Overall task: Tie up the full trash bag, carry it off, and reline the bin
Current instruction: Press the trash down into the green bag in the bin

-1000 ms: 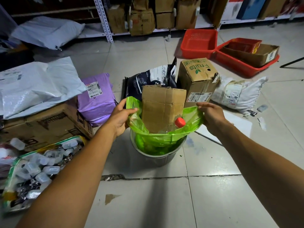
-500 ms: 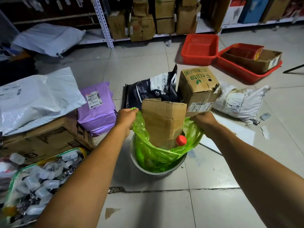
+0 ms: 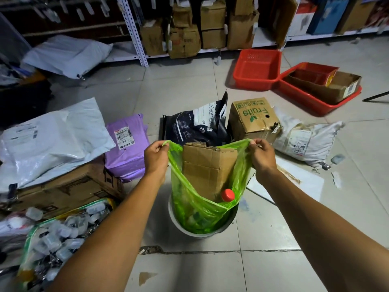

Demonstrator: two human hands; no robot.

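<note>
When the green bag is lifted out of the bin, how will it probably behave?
The green bag looks thin and floppy; it would likely sag. The cardboard box corners might poke through. The left hand and right hand pinch only its rim, so it may stretch.

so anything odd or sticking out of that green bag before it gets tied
Yes. A flattened cardboard box stands upright in the green bag, its top level with the stretched rim, so closing may be awkward. A red bottle cap pokes up beside it.
</note>
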